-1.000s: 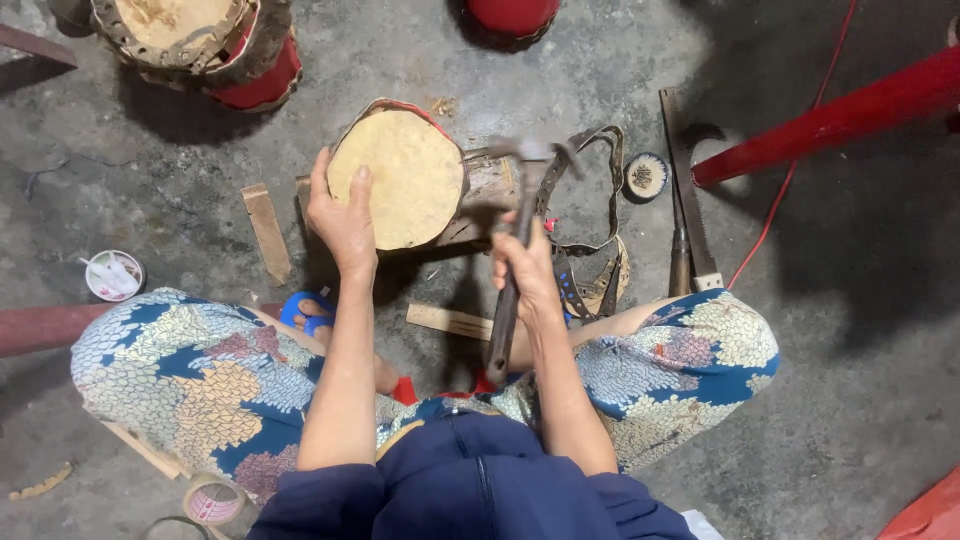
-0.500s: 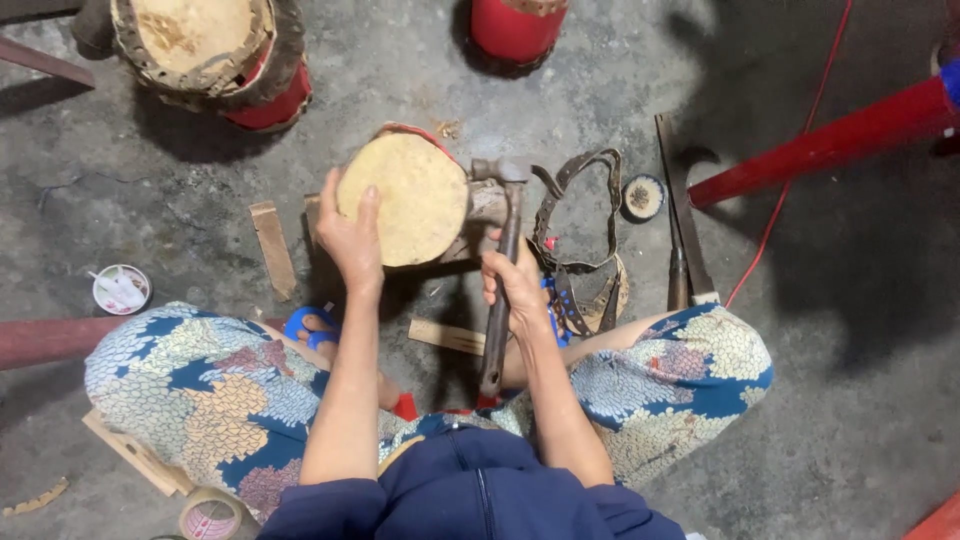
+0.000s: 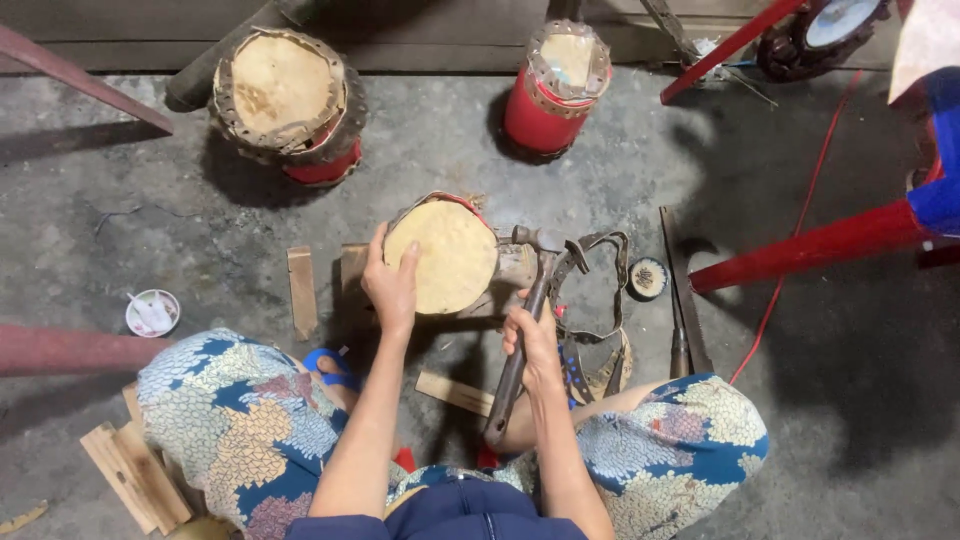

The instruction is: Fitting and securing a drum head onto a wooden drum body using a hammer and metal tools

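Left hand [image 3: 392, 285] spread open, palm and fingers pressed against the left rim of the small drum [image 3: 452, 255], steadying it. Right hand [image 3: 533, 345] closed around the mid-handle of the hammer [image 3: 520, 335]. Hammer's long axis running from about 7 o'clock at the butt to 1 o'clock at the head, head [image 3: 540, 240] sitting just beside the drum's right edge, perhaps touching it, hard to tell from this angle. Drum lying from the right hand at roughly 11 o'clock, tipped on its side on a wooden block [image 3: 355, 268], pale skin face turned up toward the camera; left hand clearly the nearer, already in contact.

Outward at 3 o'clock of the drum: a loop of dark leather strap [image 3: 598, 300], a small round tin [image 3: 648, 277], then a long flat saw-like blade [image 3: 683, 300] on the concrete floor [image 3: 180, 230]. At 9 o'clock, a short wood slat [image 3: 301, 291] and a small white bowl [image 3: 152, 312]. At 11 and 1 o'clock, well apart, two larger red drums [image 3: 290, 105] and [image 3: 555, 85]. Nothing standing between hammer head and drum rim.
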